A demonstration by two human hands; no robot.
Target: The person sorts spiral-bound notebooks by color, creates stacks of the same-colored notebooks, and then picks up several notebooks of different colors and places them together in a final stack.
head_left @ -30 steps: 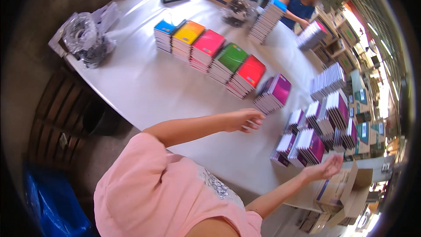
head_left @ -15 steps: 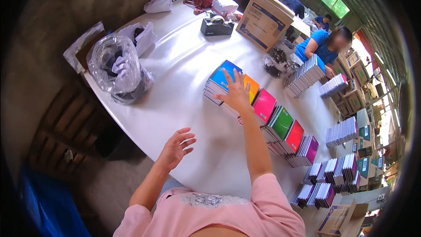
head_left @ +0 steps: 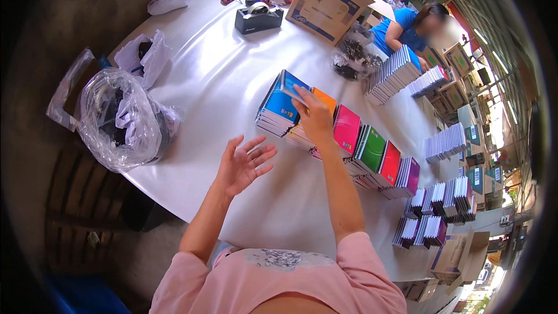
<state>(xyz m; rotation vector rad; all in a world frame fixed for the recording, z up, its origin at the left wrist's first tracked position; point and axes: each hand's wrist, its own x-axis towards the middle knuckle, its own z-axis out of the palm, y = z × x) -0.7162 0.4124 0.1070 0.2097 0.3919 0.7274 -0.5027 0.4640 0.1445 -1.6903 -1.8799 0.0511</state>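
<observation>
At the far end of a slanting row of spiral notebook stacks, my right hand (head_left: 314, 121) grips the edge of a blue notebook (head_left: 289, 86). That notebook is tilted up over the blue notebook stack (head_left: 271, 107). Following it toward the near right are orange notebooks (head_left: 326, 101), pink notebooks (head_left: 347, 129), green notebooks (head_left: 370, 150), red notebooks (head_left: 390, 166) and purple notebooks (head_left: 412, 174). My left hand (head_left: 243, 166) hovers over the white table, palm turned inward and fingers spread, holding nothing. It is left of the row, apart from the stacks.
A clear plastic bag (head_left: 125, 119) of dark items sits at the left edge. Farther back are a tape dispenser (head_left: 258, 18) and a cardboard box (head_left: 326, 7). More notebook stacks (head_left: 445, 142) line the right side. Across the table, a person in blue (head_left: 401, 29) bends over notebooks.
My right hand has closed on a blue notebook and tipped it up from its stack. My left hand has risen toward the row, fingers spreading. The whole view has shifted a little.
</observation>
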